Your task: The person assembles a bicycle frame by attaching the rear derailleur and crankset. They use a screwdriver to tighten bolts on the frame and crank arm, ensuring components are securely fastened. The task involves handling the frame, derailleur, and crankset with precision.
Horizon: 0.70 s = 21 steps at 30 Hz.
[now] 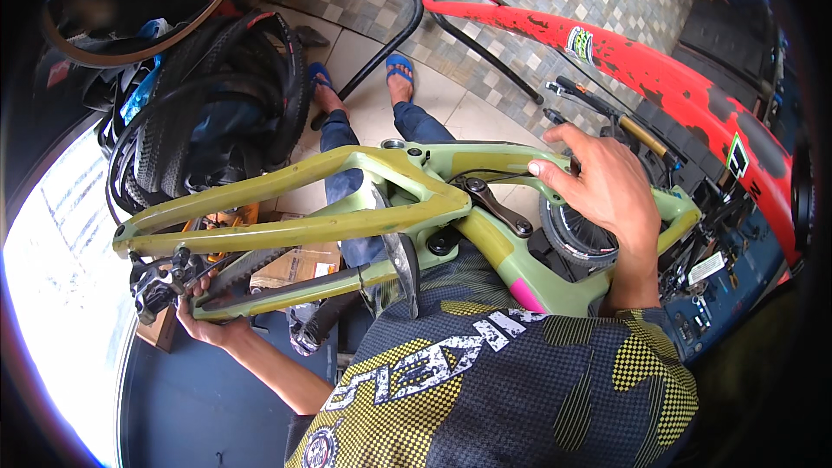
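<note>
A green bicycle frame [286, 231] lies across my lap, its rear end to the left. My left hand [212, 322] is closed round the rear tip of the near lower stay. Beside its fingers is a black metal bike part [160, 282], perhaps a derailleur; its exact kind is hard to make out. My right hand [602, 182] is over the frame's upper tube, thumb on the near side and a finger reaching over the far side. A dark crank arm [501, 208] and a thin black cable are on the frame's middle. My forearm hides part of its front.
A scuffed red bicycle frame [641, 61] stretches over the upper right on a black stand [381, 56]. Several black tires [277, 95] are heaped at left. A spoked wheel [581, 234] and a tool-strewn blue surface [719, 312] are at right. A cardboard box [299, 264] sits below the frame.
</note>
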Available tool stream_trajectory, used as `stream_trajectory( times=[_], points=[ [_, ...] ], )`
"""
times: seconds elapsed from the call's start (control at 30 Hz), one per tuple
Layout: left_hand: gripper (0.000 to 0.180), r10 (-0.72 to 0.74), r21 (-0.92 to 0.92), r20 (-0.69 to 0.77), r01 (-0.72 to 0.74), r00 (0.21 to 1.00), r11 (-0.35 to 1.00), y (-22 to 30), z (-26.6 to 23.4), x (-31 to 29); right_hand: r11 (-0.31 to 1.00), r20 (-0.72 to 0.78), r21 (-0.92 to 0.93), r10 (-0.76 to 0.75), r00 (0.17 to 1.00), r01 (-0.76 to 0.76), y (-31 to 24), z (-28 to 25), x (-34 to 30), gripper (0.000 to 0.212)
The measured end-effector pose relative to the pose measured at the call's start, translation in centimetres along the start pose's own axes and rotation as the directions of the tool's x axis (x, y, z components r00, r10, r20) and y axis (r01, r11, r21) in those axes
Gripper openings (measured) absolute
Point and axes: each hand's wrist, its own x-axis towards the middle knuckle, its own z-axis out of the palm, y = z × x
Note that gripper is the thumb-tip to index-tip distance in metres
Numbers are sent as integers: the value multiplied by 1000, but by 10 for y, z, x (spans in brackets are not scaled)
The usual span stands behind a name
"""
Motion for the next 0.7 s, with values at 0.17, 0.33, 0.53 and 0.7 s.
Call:
stream_trajectory(
  times=[0.17, 0.33, 0.53, 0.7],
  points=[
    [34, 11, -28, 39, -10, 999, 1000, 4, -10, 0, 1000, -1, 8, 5, 1000, -5, -1, 1, 3, 52],
    [31, 20, -12, 1, -20, 1000, 1000, 0, -8, 2, 1000, -20, 6, -29, 999, 29, 4, 5, 3, 52],
    [24, 19, -84, 47, -15, 999, 996, 3, -8, 2, 998, -18, -64, -24, 1000, 23, -4, 9, 5, 52],
    [22, 30, -132, 91, -18, 995, 991, -5, -6, -1, 894, 52, -245, -375, 926, 376, -44, -30, 11, 46]
  ],
)
